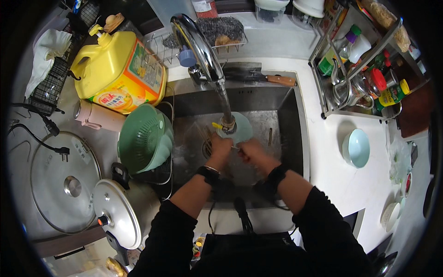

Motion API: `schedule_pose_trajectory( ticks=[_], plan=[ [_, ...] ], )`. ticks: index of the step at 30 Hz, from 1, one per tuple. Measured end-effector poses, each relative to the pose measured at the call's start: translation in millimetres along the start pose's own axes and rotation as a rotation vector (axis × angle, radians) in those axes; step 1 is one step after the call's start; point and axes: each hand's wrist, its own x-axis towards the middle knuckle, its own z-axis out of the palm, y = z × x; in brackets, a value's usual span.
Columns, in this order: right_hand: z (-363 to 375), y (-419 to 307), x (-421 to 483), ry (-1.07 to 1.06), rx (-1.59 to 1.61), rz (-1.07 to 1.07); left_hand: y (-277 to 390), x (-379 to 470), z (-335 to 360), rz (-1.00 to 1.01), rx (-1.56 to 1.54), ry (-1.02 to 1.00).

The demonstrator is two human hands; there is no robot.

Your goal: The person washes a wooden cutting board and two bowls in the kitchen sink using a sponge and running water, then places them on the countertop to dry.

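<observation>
Over the stainless steel sink (290,121), my left hand (220,147) is curled just below the tap outlet. My right hand (255,154) is beside it, slightly blurred, its fingers closed. A thin, pale, utensil-like piece (235,147) spans the gap between the hands and seems gripped at both ends; most of it is hidden. Beyond my fingers a pale green bowl (245,125) sits in the sink under the chrome tap (204,48), whose outlet carries a yellow lever. Several chopsticks (203,135) lie by the drain, partly covered by my left hand.
A cleaver (242,72) with a wooden handle lies behind the sink. To the left are a green colander (142,138), a pressure cooker (119,211) and a yellow detergent jug (117,72). On the right stand a light blue bowl (356,149) and a condiment rack (360,69).
</observation>
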Motion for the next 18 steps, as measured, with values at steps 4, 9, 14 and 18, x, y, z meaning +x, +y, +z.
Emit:
schedule_pose_trajectory(
  ticks=[4, 9, 14, 18],
  plan=[
    [-20, 1, 5, 0.002, -0.017, 0.057, -3, -1, -13, -0.291, -0.165, -0.229],
    [-47, 2, -1, -0.049, -0.405, -0.098, 5, 10, -9, -0.058, -0.009, -0.296],
    [-41, 2, -6, 0.387, -1.562, -0.777, 17, 8, 14, 0.038, 0.011, -0.450],
    [-21, 4, -1, 0.560, -1.585, -1.091, 21, 8, 14, 0.065, 0.332, -0.312]
  ],
)
